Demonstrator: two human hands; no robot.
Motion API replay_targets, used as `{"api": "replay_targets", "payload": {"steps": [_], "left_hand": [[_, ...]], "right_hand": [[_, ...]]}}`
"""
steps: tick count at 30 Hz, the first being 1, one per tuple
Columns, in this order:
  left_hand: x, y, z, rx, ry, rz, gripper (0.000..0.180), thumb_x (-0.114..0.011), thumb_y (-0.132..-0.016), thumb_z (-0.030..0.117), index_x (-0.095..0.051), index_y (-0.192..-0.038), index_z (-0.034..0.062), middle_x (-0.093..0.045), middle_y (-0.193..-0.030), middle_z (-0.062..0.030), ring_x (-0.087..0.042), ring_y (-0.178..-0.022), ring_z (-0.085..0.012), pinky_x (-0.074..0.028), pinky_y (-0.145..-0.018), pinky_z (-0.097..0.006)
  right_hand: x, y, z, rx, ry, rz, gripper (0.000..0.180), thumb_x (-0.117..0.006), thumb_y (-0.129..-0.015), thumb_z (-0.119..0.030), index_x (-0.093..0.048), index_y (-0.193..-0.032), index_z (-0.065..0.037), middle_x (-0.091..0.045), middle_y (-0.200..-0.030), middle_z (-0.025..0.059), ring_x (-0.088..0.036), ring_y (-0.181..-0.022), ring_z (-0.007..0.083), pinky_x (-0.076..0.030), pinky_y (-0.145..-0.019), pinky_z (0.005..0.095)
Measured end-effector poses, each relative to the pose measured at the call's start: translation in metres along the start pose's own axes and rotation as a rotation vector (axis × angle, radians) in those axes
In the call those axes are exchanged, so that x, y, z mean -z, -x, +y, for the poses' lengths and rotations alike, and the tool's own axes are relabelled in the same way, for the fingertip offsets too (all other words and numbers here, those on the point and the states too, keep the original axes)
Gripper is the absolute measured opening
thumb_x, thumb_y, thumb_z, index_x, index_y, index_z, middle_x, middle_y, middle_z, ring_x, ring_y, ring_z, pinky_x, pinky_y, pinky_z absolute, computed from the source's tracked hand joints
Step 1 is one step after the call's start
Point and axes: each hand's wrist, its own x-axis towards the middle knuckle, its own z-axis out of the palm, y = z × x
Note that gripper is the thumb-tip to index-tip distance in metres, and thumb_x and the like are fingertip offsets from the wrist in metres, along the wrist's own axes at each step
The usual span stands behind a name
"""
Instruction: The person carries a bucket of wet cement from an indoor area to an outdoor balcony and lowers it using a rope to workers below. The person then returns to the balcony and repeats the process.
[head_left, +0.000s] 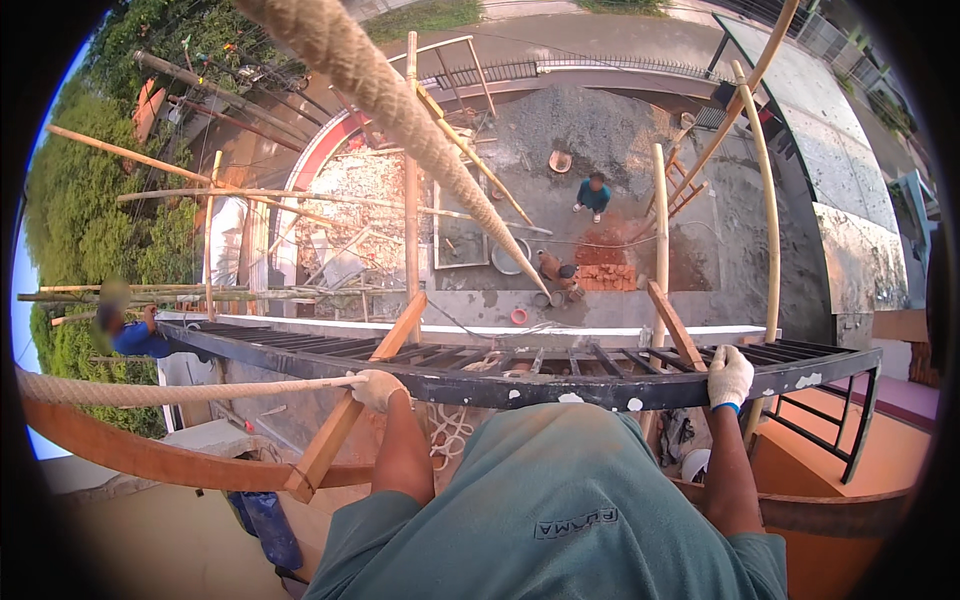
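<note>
My left hand (pixel 380 391), in a pale work glove, is closed on a thick beige rope (pixel 190 389) that stretches off to the left. It sits at the near edge of a black metal railing frame (pixel 500 391), beside a slanting wooden beam (pixel 335 430). My right hand (pixel 730 376), gloved too, grips the same frame farther right, next to another short wooden beam (pixel 676 328). A second stretch of rope (pixel 400 95) crosses from the top and runs down toward small buckets (pixel 548 298) on the ground far below.
At the left end of the frame is a person in blue (pixel 140 338). Below, a person in a teal shirt (pixel 593 197) stands and another person (pixel 558 270) bends by stacked bricks (pixel 607 277). Bamboo poles (pixel 412 180) rise around the frame; a gravel heap (pixel 570 115) lies beyond.
</note>
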Motion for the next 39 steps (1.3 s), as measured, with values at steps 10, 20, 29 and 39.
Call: {"api": "replay_targets", "payload": {"steps": [10, 20, 29, 39], "left_hand": [[-0.018, -0.021, -0.023, -0.200, -0.350, 0.065, 0.036, -0.041, -0.116, 0.020, -0.060, -0.131, -0.0065, -0.073, -0.109, -0.0224, -0.076, -0.096, -0.0363, -0.066, -0.078, -0.043], [-0.004, -0.010, -0.009, -0.062, -0.037, 0.088, 0.038, -0.040, -0.114, 0.020, -0.068, -0.119, -0.0047, -0.075, -0.109, -0.0298, -0.076, -0.099, -0.0455, -0.066, -0.077, -0.052], [-0.009, -0.010, -0.014, -0.176, -0.191, 0.133, 0.033, -0.042, -0.114, 0.019, -0.063, -0.118, -0.0060, -0.075, -0.100, -0.0255, -0.077, -0.088, -0.0415, -0.065, -0.070, -0.049], [-0.014, -0.019, -0.021, -0.130, -0.160, 0.100, 0.032, -0.042, -0.114, 0.016, -0.062, -0.123, -0.0074, -0.074, -0.106, -0.0255, -0.077, -0.092, -0.0398, -0.065, -0.072, -0.048]], "right_hand": [[-0.001, -0.003, -0.001, 0.009, 0.004, 0.022, 0.020, -0.071, -0.097, -0.023, -0.076, -0.090, -0.005, -0.074, -0.084, 0.0208, -0.072, -0.083, 0.0432, -0.055, -0.075, 0.0525], [-0.005, -0.004, 0.004, 0.053, 0.018, 0.040, 0.020, -0.073, -0.096, -0.024, -0.074, -0.085, -0.007, -0.072, -0.078, 0.0191, -0.071, -0.077, 0.0432, -0.055, -0.072, 0.0527], [0.001, -0.003, -0.004, 0.040, 0.005, 0.061, 0.021, -0.072, -0.096, -0.023, -0.073, -0.084, -0.006, -0.072, -0.078, 0.0194, -0.071, -0.077, 0.0432, -0.055, -0.072, 0.0533], [-0.001, -0.003, -0.002, 0.005, -0.006, 0.025, 0.017, -0.072, -0.096, -0.021, -0.076, -0.089, -0.006, -0.073, -0.081, 0.0201, -0.072, -0.080, 0.0432, -0.055, -0.074, 0.0538]]}}
